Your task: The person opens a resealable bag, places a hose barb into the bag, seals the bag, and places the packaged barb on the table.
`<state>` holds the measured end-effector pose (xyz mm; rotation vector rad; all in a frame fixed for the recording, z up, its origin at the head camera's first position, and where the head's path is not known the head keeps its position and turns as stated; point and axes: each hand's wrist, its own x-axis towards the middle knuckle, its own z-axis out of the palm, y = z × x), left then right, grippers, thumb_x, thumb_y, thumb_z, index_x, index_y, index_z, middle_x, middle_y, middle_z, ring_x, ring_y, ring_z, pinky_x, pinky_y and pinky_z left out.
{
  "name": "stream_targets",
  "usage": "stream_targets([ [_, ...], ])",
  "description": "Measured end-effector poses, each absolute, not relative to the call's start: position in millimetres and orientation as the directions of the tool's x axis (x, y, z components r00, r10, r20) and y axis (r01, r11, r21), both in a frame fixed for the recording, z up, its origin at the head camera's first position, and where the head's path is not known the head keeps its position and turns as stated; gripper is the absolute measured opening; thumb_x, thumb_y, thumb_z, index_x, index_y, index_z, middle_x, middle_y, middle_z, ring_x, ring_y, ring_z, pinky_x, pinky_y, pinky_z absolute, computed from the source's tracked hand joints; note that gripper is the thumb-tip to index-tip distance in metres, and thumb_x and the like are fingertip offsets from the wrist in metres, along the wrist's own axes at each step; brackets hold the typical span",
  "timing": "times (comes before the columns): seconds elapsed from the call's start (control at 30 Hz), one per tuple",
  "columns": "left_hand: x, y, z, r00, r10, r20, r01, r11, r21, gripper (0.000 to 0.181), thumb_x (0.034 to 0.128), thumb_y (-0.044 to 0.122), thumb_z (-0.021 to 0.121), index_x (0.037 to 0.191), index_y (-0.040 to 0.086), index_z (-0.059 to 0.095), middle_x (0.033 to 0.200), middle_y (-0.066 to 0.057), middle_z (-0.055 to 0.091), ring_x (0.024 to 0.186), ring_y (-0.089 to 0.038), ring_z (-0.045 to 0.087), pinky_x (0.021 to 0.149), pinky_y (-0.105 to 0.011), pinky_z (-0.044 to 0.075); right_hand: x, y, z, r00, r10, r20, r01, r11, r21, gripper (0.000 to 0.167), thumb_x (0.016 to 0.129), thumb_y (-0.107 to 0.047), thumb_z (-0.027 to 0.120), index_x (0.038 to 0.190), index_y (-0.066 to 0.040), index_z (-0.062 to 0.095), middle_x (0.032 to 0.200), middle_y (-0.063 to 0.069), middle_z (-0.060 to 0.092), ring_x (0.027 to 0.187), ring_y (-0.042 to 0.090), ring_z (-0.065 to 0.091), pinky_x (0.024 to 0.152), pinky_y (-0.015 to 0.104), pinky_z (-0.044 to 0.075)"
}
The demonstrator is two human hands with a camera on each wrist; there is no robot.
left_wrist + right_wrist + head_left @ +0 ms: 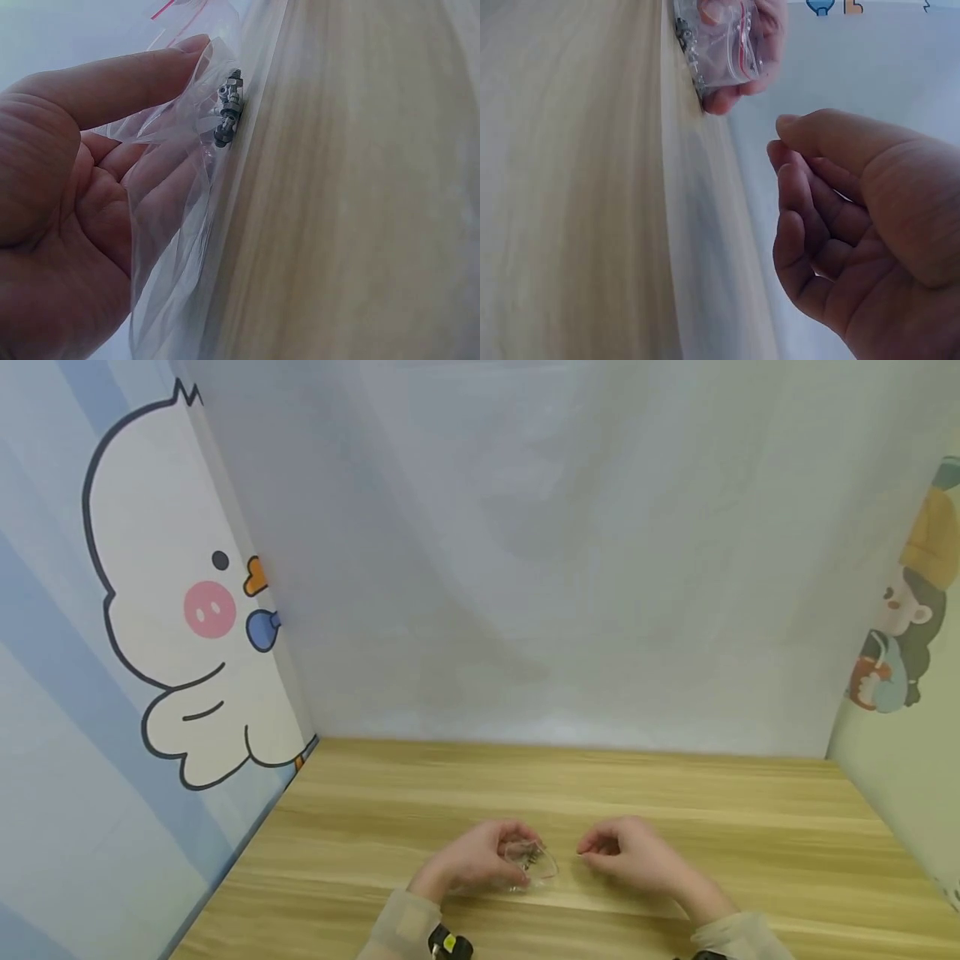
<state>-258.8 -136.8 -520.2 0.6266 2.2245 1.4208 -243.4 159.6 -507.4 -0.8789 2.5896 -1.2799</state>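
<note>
A clear zip bag (166,225) with a red seal line is held in my left hand (483,857), between thumb and fingers, low over the wooden table. Small dark metal parts (229,109), which look like screws or bolts, lie together inside the bag against its lower side. To the right of the bag, a short gap away, is my right hand (633,856). Its fingers are curled and the thumb tip (789,124) meets the index finger. No object shows between them in the right wrist view.
The wooden table (600,785) stretches to a pale grey back wall (555,568). On the left stands a panel (150,527) with a cartoon duck, and on the right a panel (885,777) with a cartoon girl. Each wrist carries a dark strap-on device (450,942).
</note>
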Motion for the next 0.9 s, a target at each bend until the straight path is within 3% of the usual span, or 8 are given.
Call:
stream_targets([
  [0.27, -257, -138, -520, -0.808, 0.58, -0.103, 0.153, 0.376, 0.914, 0.052, 0.08, 0.001, 0.089, 0.125, 0.021, 0.071, 0.122, 0.008, 0.072, 0.12, -0.015, 0.066, 0.11, -0.043, 0.051, -238, 146, -507, -0.808, -0.561, 0.179, -0.469, 0.431, -0.771, 0.007, 0.096, -0.014, 0.078, 0.1, -0.008, 0.079, 0.087, -0.01, 0.072, 0.078, 0.005, 0.066, 0.071, 0.026, 0.06],
  [0.9, -258, -137, -519, -0.797, 0.593, -0.113, 0.115, 0.332, 0.936, 0.053, 0.0816, -0.004, 0.087, 0.128, 0.014, 0.069, 0.125, 0.001, 0.073, 0.118, -0.018, 0.067, 0.099, -0.032, 0.056, -224, 121, -506, -0.836, -0.506, 0.21, -0.446, 0.406, -0.798, 0.01, 0.097, -0.012, 0.08, 0.101, -0.003, 0.079, 0.092, -0.006, 0.075, 0.078, 0.006, 0.066, 0.069, 0.025, 0.059],
])
